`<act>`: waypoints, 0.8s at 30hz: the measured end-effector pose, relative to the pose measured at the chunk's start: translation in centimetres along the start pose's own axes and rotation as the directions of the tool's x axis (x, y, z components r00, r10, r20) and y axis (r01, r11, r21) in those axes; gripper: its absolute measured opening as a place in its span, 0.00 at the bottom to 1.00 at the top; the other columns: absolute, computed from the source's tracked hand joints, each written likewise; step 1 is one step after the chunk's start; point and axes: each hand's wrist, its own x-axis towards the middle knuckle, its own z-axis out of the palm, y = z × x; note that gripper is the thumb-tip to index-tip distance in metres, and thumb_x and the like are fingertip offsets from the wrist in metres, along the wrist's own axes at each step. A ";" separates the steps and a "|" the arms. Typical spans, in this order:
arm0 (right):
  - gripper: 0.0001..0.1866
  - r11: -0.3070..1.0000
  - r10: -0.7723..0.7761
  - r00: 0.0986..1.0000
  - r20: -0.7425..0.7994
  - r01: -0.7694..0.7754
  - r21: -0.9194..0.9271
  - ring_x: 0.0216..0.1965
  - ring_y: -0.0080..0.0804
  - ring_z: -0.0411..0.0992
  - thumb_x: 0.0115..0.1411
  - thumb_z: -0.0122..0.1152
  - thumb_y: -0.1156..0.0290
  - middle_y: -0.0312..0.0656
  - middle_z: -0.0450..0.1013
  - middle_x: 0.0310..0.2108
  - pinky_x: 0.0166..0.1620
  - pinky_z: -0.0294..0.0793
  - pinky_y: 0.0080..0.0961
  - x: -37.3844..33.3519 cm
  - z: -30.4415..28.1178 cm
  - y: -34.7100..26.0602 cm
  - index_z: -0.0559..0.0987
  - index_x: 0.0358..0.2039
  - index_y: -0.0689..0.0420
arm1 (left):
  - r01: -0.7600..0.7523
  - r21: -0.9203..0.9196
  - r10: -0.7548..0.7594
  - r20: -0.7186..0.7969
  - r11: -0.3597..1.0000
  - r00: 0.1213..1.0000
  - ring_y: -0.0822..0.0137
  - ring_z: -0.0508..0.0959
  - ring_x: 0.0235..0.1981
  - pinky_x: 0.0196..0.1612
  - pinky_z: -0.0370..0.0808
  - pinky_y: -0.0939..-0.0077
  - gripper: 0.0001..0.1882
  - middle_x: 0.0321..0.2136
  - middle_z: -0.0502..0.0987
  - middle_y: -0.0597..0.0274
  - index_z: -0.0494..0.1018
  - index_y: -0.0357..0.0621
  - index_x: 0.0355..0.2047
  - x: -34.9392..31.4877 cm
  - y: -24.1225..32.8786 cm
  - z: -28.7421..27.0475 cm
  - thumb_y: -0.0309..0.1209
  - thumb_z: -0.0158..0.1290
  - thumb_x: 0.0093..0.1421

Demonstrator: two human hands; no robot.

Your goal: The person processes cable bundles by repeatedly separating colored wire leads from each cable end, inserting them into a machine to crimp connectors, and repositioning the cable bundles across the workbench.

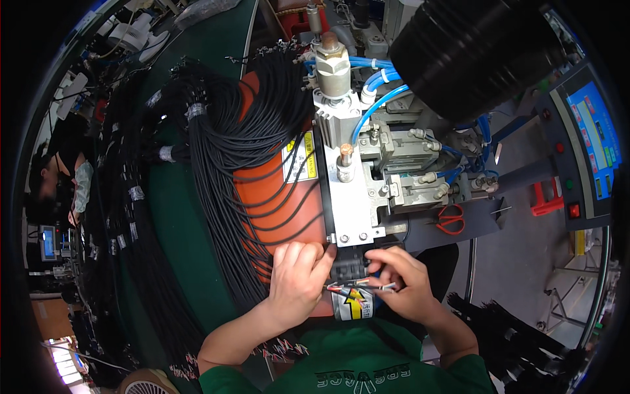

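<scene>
My left hand [296,281] is at the front of a metal pneumatic press [348,210], fingers curled and closed against the left side of a black fixture [350,264]. What its fingertips hold is hidden. On the fixture's other side my right hand [405,284] has its fingers bent. Its lower fingers are closed around the ends of thin coloured wires [357,287], while the index finger reaches toward the fixture. The wires fan out just below the fixture, between both hands. Several black cables [282,209] run over the orange machine cover [289,230] toward the press.
Thick bundles of black cables [210,144] lie to the left on a green table [174,217]. Red-handled scissors [450,219] lie right of the press. Blue air hoses [380,98] loop behind it. A control panel with a screen [594,131] stands at the far right; a person's sleeved arm [81,187] shows far left.
</scene>
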 end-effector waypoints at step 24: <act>0.19 0.935 -0.343 0.922 -0.182 0.315 -0.166 0.40 0.36 0.73 0.53 0.60 0.82 0.50 0.68 0.45 0.42 0.73 0.28 -0.1 2.7 1.6 0.73 0.48 0.65 | 0.016 -0.450 0.008 0.052 0.893 0.999 0.57 0.76 0.22 0.22 0.70 0.67 0.09 0.23 0.73 0.57 0.71 0.38 0.30 1.7 1.4 0.6 0.21 0.57 0.47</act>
